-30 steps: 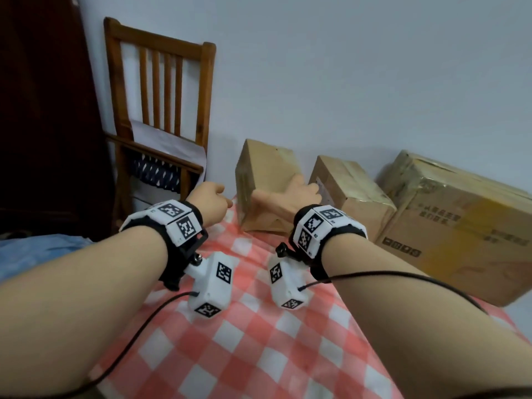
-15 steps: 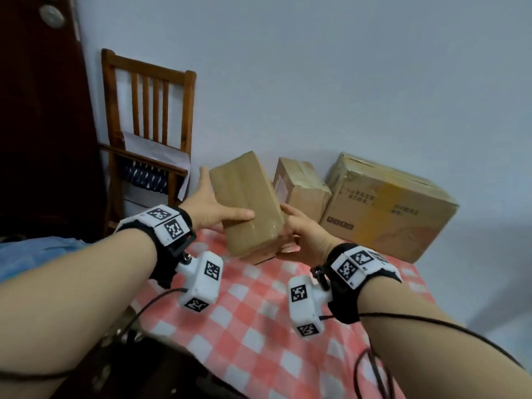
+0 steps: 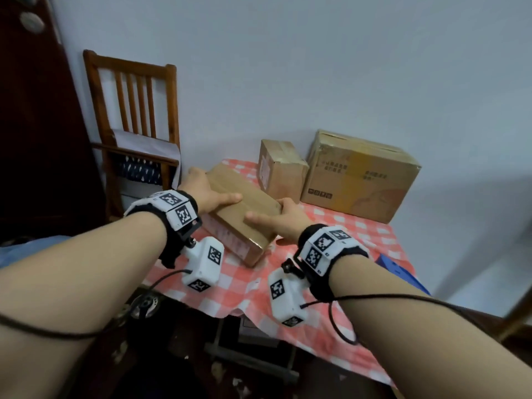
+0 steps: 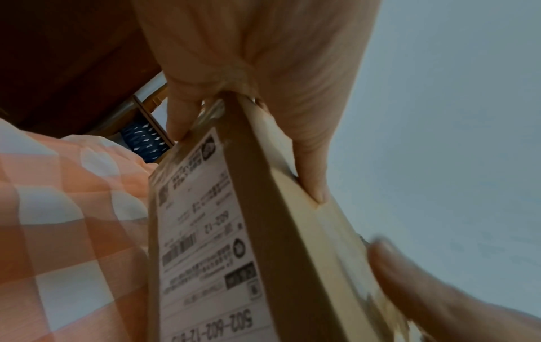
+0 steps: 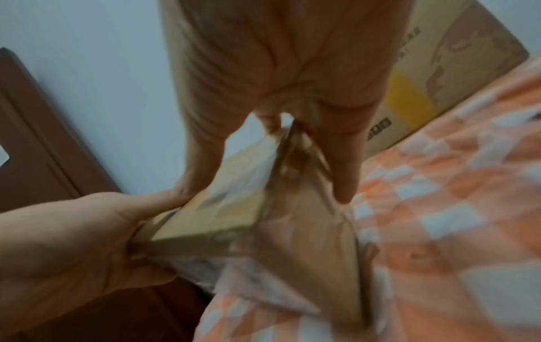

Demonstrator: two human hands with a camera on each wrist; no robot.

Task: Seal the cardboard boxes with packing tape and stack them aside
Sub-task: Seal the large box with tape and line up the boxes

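A flat brown cardboard box lies tilted low over the checked tablecloth, held at both ends. My left hand grips its far left end, thumb on the top face. My right hand grips the right edge, thumb across the top. In the left wrist view the box shows a white shipping label on its side, with the thumb pressed on the upper face. In the right wrist view the box is pinched at a corner, and the left hand holds the opposite end. Whether the box touches the cloth I cannot tell.
A small taped box and a large carton stand against the wall at the back of the table. A wooden chair is at the left, beside a dark door. A blue object sits past the right edge.
The flat box stood upright by the wall with my right hand on it. Both hands took it, lifted it, and brought it down toward me onto the near left part of the table.
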